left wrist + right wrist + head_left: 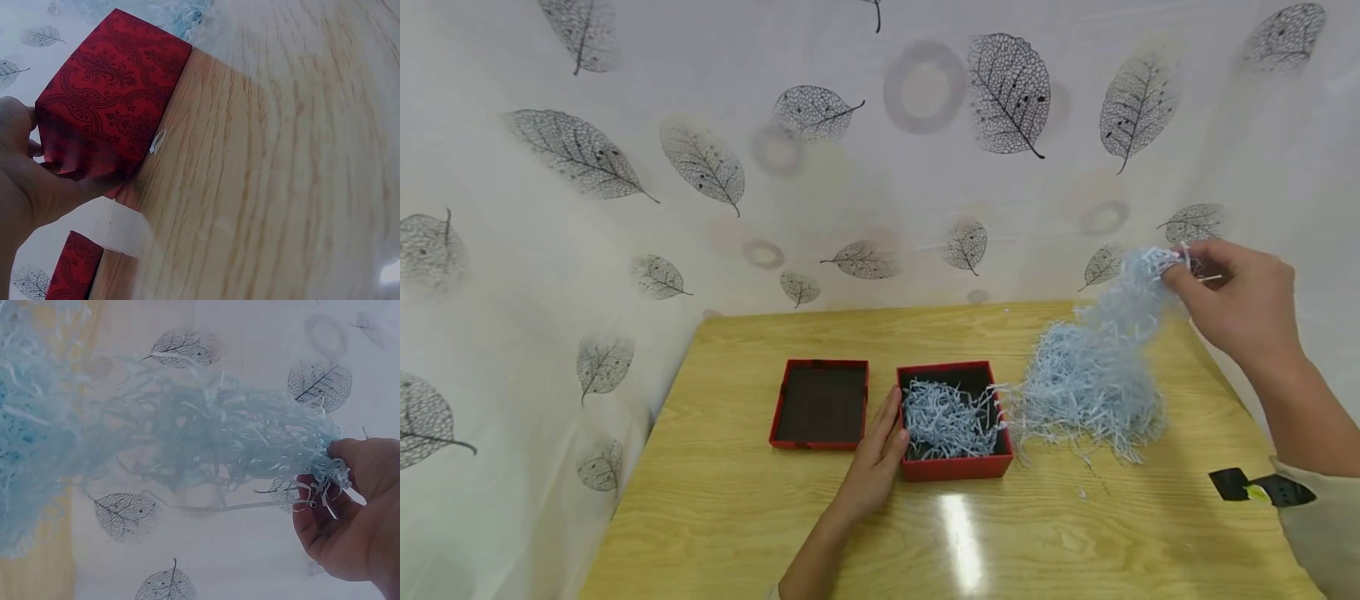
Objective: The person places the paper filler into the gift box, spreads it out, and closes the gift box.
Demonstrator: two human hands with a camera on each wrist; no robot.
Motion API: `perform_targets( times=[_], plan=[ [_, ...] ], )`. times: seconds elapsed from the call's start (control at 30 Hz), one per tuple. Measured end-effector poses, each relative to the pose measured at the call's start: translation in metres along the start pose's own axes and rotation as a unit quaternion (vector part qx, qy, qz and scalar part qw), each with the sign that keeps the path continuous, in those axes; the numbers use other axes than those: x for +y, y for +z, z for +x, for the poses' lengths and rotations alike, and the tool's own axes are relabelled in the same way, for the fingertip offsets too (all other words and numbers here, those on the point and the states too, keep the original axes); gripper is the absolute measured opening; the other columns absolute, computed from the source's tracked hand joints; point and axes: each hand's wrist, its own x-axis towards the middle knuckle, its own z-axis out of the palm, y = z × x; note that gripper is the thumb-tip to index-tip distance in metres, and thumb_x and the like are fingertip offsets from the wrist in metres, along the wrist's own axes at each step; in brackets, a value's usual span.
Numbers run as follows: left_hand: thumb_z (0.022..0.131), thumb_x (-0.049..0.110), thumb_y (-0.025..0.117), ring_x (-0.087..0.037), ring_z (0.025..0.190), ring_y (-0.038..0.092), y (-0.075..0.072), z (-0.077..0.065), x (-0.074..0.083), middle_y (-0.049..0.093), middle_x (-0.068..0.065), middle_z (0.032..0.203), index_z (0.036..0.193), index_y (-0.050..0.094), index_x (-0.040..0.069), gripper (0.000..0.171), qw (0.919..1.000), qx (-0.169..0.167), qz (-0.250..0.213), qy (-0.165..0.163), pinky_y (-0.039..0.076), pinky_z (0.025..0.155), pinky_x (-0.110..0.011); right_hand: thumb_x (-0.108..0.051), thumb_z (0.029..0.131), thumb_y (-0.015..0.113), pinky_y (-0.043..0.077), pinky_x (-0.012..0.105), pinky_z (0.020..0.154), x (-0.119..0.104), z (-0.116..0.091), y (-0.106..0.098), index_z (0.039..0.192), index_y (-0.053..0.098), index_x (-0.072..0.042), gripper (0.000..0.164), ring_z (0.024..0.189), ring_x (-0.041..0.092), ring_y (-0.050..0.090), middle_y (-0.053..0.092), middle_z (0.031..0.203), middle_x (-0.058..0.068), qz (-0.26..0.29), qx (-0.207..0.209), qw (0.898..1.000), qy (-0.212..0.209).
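High at the right, my right hand (1243,300) pinches a clump of pale blue shredded paper (1138,292) between thumb and fingers. Strands trail from it to the larger pile of shredded paper (1082,387) on the table; the right wrist view shows this stretched clump (212,434) too. My left hand (872,467) rests with straight fingers against the left wall of a red box (955,468). Inside that box lies more shredded paper (947,421), some strands hanging over its right rim. In the left wrist view the red box (119,75) has a dark pattern.
Left of the box lies a red lid (818,447), its black inside facing up. All stand on a yellowish wooden table (715,500). A leaf-print curtain (880,183) hangs behind. A black bow-like piece (1262,488) shows by the right sleeve.
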Motion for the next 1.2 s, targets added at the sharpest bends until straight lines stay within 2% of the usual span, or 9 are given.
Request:
perform_targets(
  times=[0.1, 0.23, 0.37, 0.47, 0.57, 0.73, 0.87, 1.0, 1.2],
  plan=[
    [0.115, 0.016, 0.046, -0.018, 0.162, 0.01, 0.0, 0.0, -0.001, 0.014, 0.001, 0.177, 0.171, 0.016, 0.018, 0.064, 1.0, -0.001, 0.0, 0.0, 0.014, 0.129, -0.047, -0.015, 0.101, 0.068, 0.032, -0.001, 0.067, -0.018, 0.002, -0.004, 0.125, 0.073, 0.005, 0.031, 0.071, -0.029, 0.04, 0.071, 0.104, 0.033, -0.004, 0.009, 1.0, -0.01],
    [0.115, 0.016, 0.045, -0.017, 0.162, 0.009, 0.0, 0.001, -0.002, 0.013, 0.002, 0.177, 0.171, 0.016, 0.019, 0.064, 1.0, -0.001, -0.001, 0.0, 0.014, 0.129, -0.046, -0.017, 0.101, 0.069, 0.034, 0.003, 0.072, -0.047, 0.0, -0.007, 0.125, 0.075, 0.002, 0.031, 0.075, -0.025, 0.044, 0.073, 0.103, 0.019, 0.012, 0.011, 1.0, -0.025],
    [0.114, 0.016, 0.046, -0.018, 0.163, 0.009, -0.001, 0.0, -0.001, 0.013, 0.003, 0.177, 0.171, 0.016, 0.018, 0.064, 1.0, 0.001, -0.002, 0.0, 0.014, 0.129, -0.054, -0.013, 0.099, 0.072, 0.038, 0.007, 0.067, -0.079, -0.001, -0.008, 0.122, 0.077, -0.001, 0.026, 0.076, -0.018, 0.051, 0.069, 0.093, -0.019, 0.057, -0.002, 0.997, -0.053],
    [0.114, 0.016, 0.046, -0.019, 0.163, 0.008, -0.002, 0.0, 0.0, 0.013, 0.003, 0.177, 0.171, 0.016, 0.018, 0.064, 1.0, 0.001, -0.003, -0.002, 0.014, 0.128, -0.058, -0.007, 0.097, 0.074, 0.039, 0.008, 0.061, -0.104, -0.002, -0.008, 0.118, 0.079, -0.004, 0.022, 0.075, -0.014, 0.057, 0.06, 0.086, -0.037, 0.091, -0.013, 0.992, -0.081],
    [0.115, 0.016, 0.045, -0.019, 0.163, 0.009, -0.002, 0.0, 0.0, 0.013, 0.001, 0.177, 0.171, 0.016, 0.018, 0.064, 1.0, -0.001, -0.003, -0.001, 0.014, 0.128, -0.057, -0.002, 0.095, 0.074, 0.042, 0.008, 0.062, -0.125, -0.005, -0.005, 0.115, 0.079, -0.005, 0.021, 0.073, -0.009, 0.061, 0.063, 0.086, -0.034, 0.121, -0.024, 0.986, -0.109],
    [0.114, 0.014, 0.045, -0.018, 0.163, 0.01, -0.003, 0.001, 0.0, 0.013, -0.002, 0.177, 0.171, 0.016, 0.018, 0.064, 1.0, -0.005, 0.001, 0.0, 0.014, 0.129, -0.053, 0.001, 0.095, 0.075, 0.045, 0.012, 0.061, -0.153, -0.014, 0.005, 0.112, 0.08, -0.007, 0.02, 0.075, 0.0, 0.064, 0.073, 0.094, -0.009, 0.154, -0.054, 0.976, -0.145],
    [0.114, 0.015, 0.045, -0.019, 0.163, 0.01, -0.003, 0.001, 0.002, 0.013, -0.003, 0.177, 0.171, 0.016, 0.016, 0.064, 1.0, -0.005, 0.001, 0.001, 0.014, 0.129, -0.05, 0.0, 0.095, 0.076, 0.045, 0.016, 0.06, -0.166, -0.025, 0.022, 0.111, 0.08, -0.009, 0.019, 0.077, 0.003, 0.065, 0.076, 0.095, -0.001, 0.167, -0.087, 0.966, -0.175],
    [0.115, 0.018, 0.045, -0.02, 0.163, 0.01, -0.001, 0.001, 0.0, 0.013, -0.004, 0.177, 0.171, 0.015, 0.018, 0.063, 1.0, -0.004, 0.001, 0.006, 0.015, 0.129, -0.049, -0.004, 0.095, 0.077, 0.051, 0.017, 0.065, -0.163, -0.038, 0.048, 0.109, 0.08, -0.01, 0.016, 0.076, 0.007, 0.066, 0.077, 0.099, 0.001, 0.172, -0.126, 0.959, -0.187],
    [0.115, 0.016, 0.044, -0.02, 0.163, 0.009, -0.001, 0.0, 0.0, 0.012, -0.004, 0.178, 0.171, 0.015, 0.022, 0.064, 1.0, -0.003, 0.001, 0.005, 0.014, 0.129, -0.054, -0.005, 0.097, 0.075, 0.058, 0.03, 0.071, -0.147, -0.064, 0.096, 0.113, 0.079, -0.01, 0.017, 0.08, 0.009, 0.068, 0.077, 0.108, 0.001, 0.159, -0.206, 0.95, -0.174]
  ],
)
